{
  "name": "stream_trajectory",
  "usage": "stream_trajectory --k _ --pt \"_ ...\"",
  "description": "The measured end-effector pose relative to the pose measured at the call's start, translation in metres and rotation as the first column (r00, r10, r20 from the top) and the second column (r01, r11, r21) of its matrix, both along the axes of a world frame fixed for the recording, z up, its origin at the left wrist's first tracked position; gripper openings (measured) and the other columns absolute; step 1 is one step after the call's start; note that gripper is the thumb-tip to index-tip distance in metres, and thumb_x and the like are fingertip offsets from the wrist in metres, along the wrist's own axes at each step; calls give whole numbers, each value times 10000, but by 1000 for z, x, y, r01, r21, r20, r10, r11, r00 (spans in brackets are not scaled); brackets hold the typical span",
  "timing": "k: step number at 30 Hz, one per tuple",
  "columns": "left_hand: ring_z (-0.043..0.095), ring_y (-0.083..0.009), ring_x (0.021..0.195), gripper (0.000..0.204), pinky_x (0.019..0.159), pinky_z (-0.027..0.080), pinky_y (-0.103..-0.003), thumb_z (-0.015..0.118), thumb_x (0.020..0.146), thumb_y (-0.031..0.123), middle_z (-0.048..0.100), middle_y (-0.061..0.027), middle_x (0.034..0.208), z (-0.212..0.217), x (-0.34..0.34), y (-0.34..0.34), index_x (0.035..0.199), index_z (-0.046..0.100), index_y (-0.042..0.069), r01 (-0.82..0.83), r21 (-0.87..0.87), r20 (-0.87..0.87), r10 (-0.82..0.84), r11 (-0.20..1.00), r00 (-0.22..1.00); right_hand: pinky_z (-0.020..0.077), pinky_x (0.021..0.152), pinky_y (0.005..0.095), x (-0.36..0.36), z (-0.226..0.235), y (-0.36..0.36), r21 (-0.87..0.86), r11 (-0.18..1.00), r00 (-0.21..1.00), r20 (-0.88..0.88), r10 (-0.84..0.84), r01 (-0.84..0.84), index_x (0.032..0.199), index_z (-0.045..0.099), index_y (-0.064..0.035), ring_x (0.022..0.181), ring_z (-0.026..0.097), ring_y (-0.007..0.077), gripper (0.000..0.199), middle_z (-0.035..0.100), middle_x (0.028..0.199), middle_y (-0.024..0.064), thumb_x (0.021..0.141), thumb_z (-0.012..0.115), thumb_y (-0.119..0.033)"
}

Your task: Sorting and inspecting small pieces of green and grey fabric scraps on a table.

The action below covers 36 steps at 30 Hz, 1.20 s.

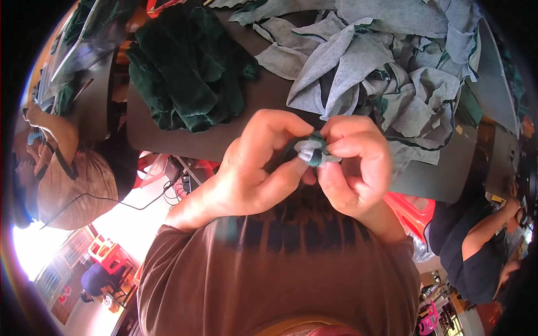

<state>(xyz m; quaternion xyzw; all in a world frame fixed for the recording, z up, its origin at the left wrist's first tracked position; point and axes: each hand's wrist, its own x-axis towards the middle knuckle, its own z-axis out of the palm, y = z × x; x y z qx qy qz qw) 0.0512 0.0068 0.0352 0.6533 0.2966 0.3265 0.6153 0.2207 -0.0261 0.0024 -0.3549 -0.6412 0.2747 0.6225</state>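
Both hands are raised in front of my chest, near the table's front edge. Between them is a small folded piece of green and grey fabric (pixel 314 152). My left hand (pixel 260 159) pinches it between thumb and forefinger from one side. From the other side my right hand (pixel 357 159) grips it, fingers curled and thumb below. The fabric's grey side and dark green edge both show; its full shape is hidden by the fingers. Beyond my left hand lies a pile of dark green velvety cloth (pixel 188 70). Past my right hand spreads a heap of grey fabric pieces with green edges (pixel 347 64).
A dark table (pixel 168 140) carries both cloth piles. To the left sits a person in a light brown top (pixel 78 187); at right another in dark clothing (pixel 465 246). Red plastic stools (pixel 412 215) stand near me. A black cable (pixel 129 204) hangs at left.
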Motion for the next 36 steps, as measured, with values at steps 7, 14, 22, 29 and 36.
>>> stream_trajectory --k 7,14,22,29,36 --pt "608 -268 660 358 604 527 -372 615 683 -96 566 -135 768 -18 5 4 1003 459 -51 -25 782 -36 84 623 996 387 576 244 -8 -1 -3 -86 996 989 -148 5 -18 951 467 -24 671 481 159 270 520 879 129 732 582 83" --pt "613 -185 656 224 554 492 -279 577 850 84 596 -89 752 -13 -9 -13 1005 464 -32 -18 44 276 5 999 961 378 629 221 -14 6 -8 -249 923 879 -449 158 -293 1015 403 -43 712 440 119 263 482 951 138 828 564 48" --pt "552 -156 872 256 725 461 -280 563 837 -20 573 -91 929 6 -11 25 1089 526 -9 23 -39 120 -18 999 993 393 671 236 -11 9 7 -197 946 935 -301 190 -256 1009 437 -40 766 470 147 254 491 929 138 822 600 16" --pt "571 -260 709 320 625 460 -322 562 616 -30 584 -131 806 -4 -7 26 934 581 -18 -57 662 -98 161 747 982 398 646 212 1 16 9 -199 980 993 110 52 -29 1029 523 -54 701 500 126 304 534 876 91 764 641 39" --pt "540 -242 598 243 495 422 -304 597 546 -23 554 -86 699 -2 -4 30 782 563 22 -279 649 -40 397 708 917 401 792 245 -20 18 -4 -345 932 983 -179 50 -110 1216 423 34 830 485 120 499 516 921 63 774 649 -19"
